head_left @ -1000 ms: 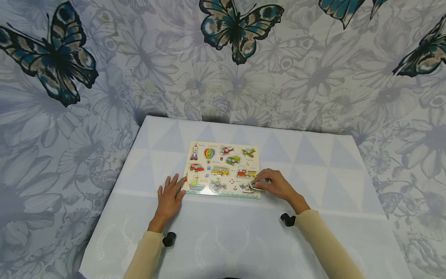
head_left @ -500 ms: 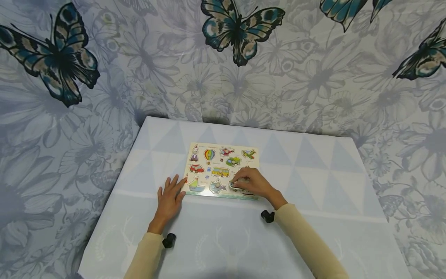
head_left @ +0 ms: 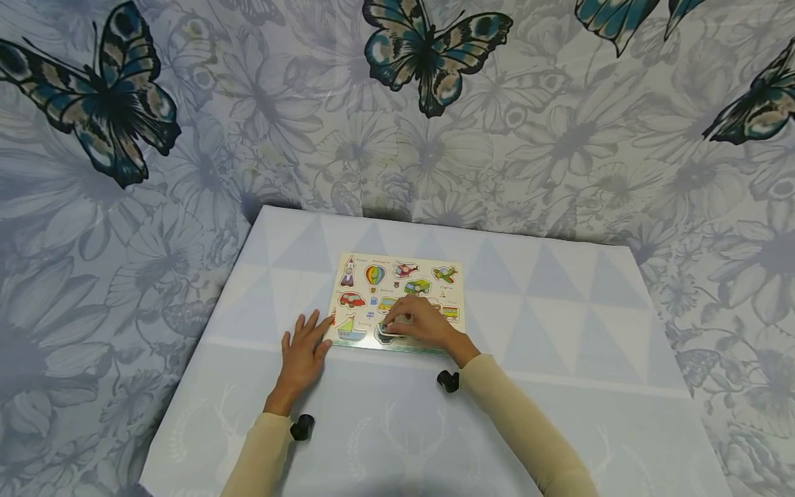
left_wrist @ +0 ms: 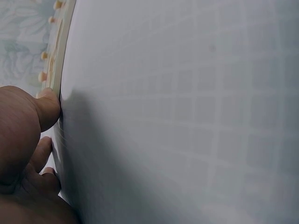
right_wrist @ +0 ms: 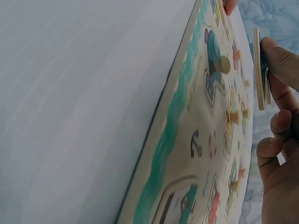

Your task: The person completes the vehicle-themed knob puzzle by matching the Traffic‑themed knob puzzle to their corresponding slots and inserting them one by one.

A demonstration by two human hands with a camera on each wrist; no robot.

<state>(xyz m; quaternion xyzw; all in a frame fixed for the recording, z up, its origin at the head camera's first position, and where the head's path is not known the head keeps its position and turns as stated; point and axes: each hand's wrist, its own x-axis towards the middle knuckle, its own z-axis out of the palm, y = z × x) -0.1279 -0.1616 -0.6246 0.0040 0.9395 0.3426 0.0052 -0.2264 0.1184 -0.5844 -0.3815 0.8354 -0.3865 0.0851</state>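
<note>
A wooden knob puzzle board (head_left: 425, 261) with vehicle pictures lies flat on the table. My right hand (head_left: 427, 324) is over its lower middle, pinching a thin flat wooden puzzle piece (right_wrist: 259, 70) between thumb and fingers. The right wrist view shows the piece edge-on, raised off the board, its picture mostly hidden. Below the hand, the grey-blue submarine piece (right_wrist: 214, 70) sits in the board with its knob up. An unfilled recess (right_wrist: 180, 203) shows at the near corner. My left hand (head_left: 302, 355) lies with fingers spread, fingertips at the board's left edge.
Other pieces fill the board, among them a balloon (head_left: 375, 275), a red car (head_left: 352, 299) and a sailboat (head_left: 350, 329). The white patterned tabletop (head_left: 528, 428) reaches back to a butterfly-print wall covering (head_left: 298, 131).
My right hand has moved left across the board with the puzzle piece, from the lower right corner to above the submarine. My left hand has stayed in place.
</note>
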